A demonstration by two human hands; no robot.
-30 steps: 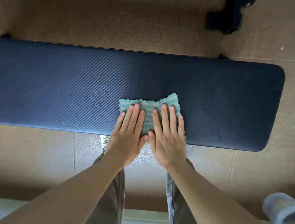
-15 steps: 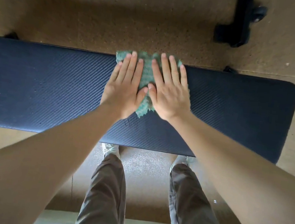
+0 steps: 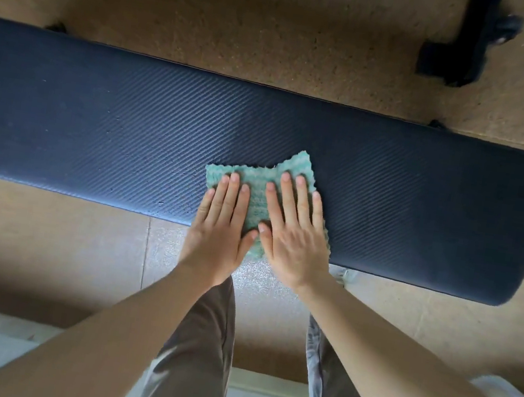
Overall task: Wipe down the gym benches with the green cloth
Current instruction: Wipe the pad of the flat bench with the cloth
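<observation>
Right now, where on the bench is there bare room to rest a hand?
Bare bench runs left of the green cloth to the frame edge, and right of it to the rounded end. A narrower strip lies beyond it. Crowded: the near edge, where left hand and right hand press the cloth.

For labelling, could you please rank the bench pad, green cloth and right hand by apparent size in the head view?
bench pad
green cloth and right hand: too alike to rank, cloth partly covered

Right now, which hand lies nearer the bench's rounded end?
The right hand, flat on the green cloth on the side toward the rounded end of the bench; the left hand lies beside it, farther from that end.
</observation>
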